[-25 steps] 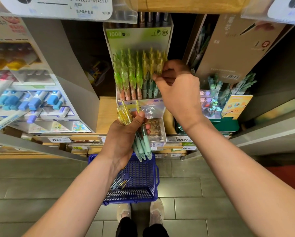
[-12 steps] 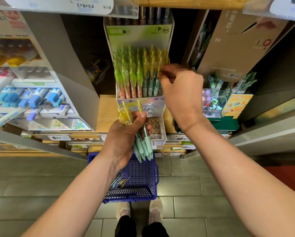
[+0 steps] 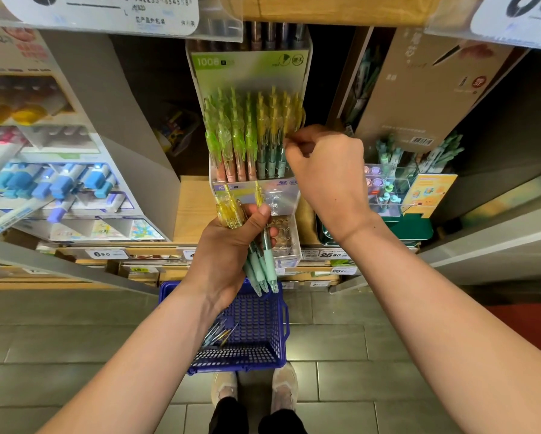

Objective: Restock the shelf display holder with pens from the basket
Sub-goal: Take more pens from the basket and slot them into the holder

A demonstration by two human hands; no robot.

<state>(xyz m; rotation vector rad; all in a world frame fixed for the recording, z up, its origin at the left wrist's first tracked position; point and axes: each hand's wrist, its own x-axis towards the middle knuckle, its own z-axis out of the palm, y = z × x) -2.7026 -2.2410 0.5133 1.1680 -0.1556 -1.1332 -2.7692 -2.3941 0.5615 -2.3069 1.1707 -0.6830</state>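
Our left hand grips a pen bundle just below the display holder, right hand fingers curled at its rightmost pens, pinch unclear to us, basket on floor holds spare pens

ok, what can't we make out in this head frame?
Head view only:
Right hand: whether it pinches a pen; its own curled fingers hide the contact.
Loose pens in the basket: count; left forearm covers them.
Held pens: count; left hand wraps the barrels.
Price label, top left: blurred, cut by the edge.
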